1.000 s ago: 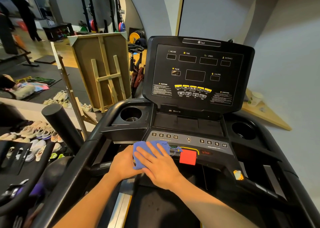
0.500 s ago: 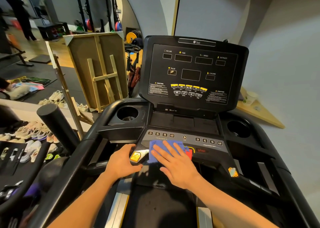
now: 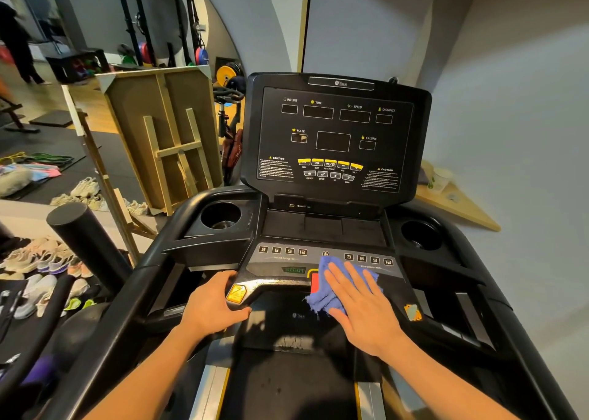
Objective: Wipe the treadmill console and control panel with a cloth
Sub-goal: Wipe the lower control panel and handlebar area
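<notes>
The black treadmill console (image 3: 334, 139) stands upright ahead with dark displays and yellow buttons. Below it runs the grey control panel (image 3: 287, 258) with number keys. My right hand (image 3: 360, 305) lies flat, fingers spread, pressing a blue cloth (image 3: 325, 292) onto the right half of the panel, partly covering the red stop button (image 3: 315, 282). My left hand (image 3: 213, 305) grips the shiny front bar of the panel beside a yellow sticker (image 3: 236, 293).
Cup holders sit left (image 3: 221, 215) and right (image 3: 420, 233) of the panel. Black handrails run down both sides. A wooden frame (image 3: 165, 133) leans to the left, shoes (image 3: 41, 260) lie on the floor, and a wooden shelf (image 3: 459, 206) with a cup juts from the right wall.
My right hand has slid the blue cloth rightward along the control panel, from its left part to past the stop button. My left hand stayed on the front bar.
</notes>
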Action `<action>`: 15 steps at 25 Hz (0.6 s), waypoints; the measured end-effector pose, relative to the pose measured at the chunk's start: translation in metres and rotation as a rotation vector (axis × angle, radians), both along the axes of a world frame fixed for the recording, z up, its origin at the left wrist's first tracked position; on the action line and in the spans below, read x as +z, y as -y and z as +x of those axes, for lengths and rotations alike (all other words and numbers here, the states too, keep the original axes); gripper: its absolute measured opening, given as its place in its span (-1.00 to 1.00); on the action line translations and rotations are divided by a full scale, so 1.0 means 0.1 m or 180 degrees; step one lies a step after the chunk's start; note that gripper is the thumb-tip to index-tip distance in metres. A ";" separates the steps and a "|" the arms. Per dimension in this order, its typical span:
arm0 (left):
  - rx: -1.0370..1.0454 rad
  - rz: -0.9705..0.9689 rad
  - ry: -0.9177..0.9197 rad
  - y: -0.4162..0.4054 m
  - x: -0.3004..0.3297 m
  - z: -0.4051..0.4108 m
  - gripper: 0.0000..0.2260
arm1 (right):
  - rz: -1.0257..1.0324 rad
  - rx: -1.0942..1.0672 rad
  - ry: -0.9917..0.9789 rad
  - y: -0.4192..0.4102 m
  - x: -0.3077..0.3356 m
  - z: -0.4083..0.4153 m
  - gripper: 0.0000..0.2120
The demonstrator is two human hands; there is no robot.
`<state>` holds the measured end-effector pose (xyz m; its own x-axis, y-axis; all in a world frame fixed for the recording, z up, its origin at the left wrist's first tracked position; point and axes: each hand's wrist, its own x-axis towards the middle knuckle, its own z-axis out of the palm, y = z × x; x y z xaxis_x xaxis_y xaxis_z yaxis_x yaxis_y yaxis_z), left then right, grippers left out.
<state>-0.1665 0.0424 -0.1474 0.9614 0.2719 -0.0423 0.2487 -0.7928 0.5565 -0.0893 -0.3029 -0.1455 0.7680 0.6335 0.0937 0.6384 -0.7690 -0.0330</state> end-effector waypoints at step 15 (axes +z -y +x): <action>-0.0114 0.0115 -0.0125 -0.02 0.02 0.01 -0.16 | -0.0177 0.0076 -0.0336 -0.44 0.39 0.45 -0.28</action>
